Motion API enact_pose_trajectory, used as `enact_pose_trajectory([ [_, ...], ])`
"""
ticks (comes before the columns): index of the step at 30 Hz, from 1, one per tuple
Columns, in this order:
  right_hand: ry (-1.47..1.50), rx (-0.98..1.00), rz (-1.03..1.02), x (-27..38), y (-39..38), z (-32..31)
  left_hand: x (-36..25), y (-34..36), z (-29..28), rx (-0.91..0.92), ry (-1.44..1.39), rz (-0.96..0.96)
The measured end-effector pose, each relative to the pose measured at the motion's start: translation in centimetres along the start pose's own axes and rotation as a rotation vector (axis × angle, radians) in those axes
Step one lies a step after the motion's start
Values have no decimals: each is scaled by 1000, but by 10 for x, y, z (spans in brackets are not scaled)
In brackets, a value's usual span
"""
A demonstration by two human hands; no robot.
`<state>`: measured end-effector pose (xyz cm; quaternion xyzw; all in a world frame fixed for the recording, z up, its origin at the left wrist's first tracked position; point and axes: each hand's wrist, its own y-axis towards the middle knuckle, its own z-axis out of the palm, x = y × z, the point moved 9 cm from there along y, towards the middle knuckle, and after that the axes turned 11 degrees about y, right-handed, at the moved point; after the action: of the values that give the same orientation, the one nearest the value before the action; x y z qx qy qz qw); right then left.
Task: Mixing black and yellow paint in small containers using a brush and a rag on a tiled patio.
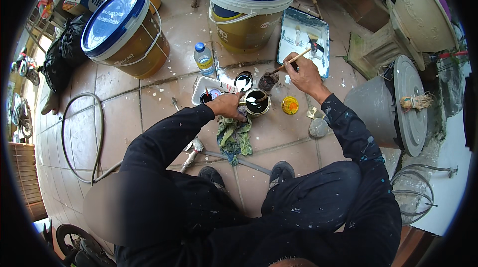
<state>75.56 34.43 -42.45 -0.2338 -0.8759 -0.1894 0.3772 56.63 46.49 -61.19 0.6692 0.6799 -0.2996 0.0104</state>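
My right hand [302, 75] is closed round the wooden handle of a paintbrush [280, 68]. The brush slants down to the left, its tip at the mouth of a dark-stained clear cup [269, 82]. My left hand [229, 105] grips the left side of an open paint can [257, 101] with dark liquid and a white patch inside. A green patterned rag [234, 140] hangs or lies just below that hand. Right of the can sits a small yellow-orange pot [290, 104]. Behind the left hand are a white tray [200, 86] and a round black-and-white lid or dish [244, 81].
Two large blue-lidded buckets [249, 23], [124, 33] stand ahead, near a water bottle [203, 59]. A paint tray [304, 38] holding brushes is beyond my right hand. A grey lidded bin [368, 102] and a stone [318, 127] are at right; a hose [63, 117] loops at left.
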Motion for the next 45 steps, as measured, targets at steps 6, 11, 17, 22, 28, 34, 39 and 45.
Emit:
enact_pose_trajectory([
  [6, 33, 9, -45, 3, -1, -3, -3, -1, -4, 12, -3, 9],
  [11, 38, -17, -6, -3, -2, -7, 1, -2, 0, 64, 9, -19],
  [17, 11, -129, 21, -13, -5, -27, -2, -2, -3, 53, 8, -9],
  [22, 35, -83, 31, -21, -9, -21, -5, -7, -4, 34, 27, -15],
  [28, 77, -130, 33, -29, -9, -29, -13, -14, -7, 2, 79, -24],
  [34, 107, -64, 72, -35, -8, -21, -10, -14, -7, -25, 74, -27],
  [39, 155, -125, 97, -53, -13, -29, -8, -10, -3, 31, 76, -60],
  [45, 309, -455, 263, -94, -59, -102, -12, -12, -8, 6, 72, -60],
])
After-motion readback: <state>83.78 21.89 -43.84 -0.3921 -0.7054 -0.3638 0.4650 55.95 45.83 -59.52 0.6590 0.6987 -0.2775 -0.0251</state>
